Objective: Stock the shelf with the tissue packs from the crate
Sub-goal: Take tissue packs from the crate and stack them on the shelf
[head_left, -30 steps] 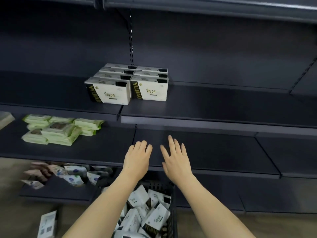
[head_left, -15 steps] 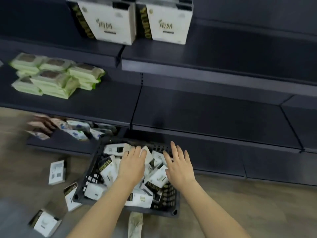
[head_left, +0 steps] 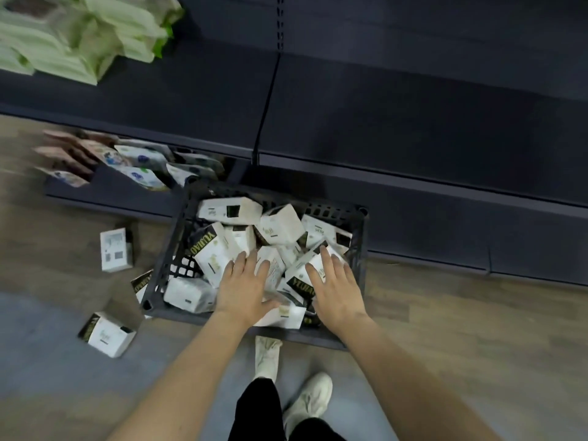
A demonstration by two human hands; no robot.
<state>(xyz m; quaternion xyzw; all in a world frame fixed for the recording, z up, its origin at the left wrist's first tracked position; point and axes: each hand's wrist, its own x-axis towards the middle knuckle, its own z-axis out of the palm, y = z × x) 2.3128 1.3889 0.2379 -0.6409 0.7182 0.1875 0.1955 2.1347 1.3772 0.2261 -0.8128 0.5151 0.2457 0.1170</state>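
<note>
Fingers of both hands lie spread flat over white "YUJIAO" tissue packs [head_left: 212, 253] in the crate [head_left: 178, 249].

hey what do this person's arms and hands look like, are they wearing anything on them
Both arms are bare as far up as the frame shows, with no sleeves in view. The left hand and right hand wear no gloves, and no rings, watch or bracelet show on the fingers or wrists. Fingernails look short and unpainted.

A shop aisle: dark retail shelving [head_left: 413, 128] stocked with packaged wipes [head_left: 73, 36].
</note>
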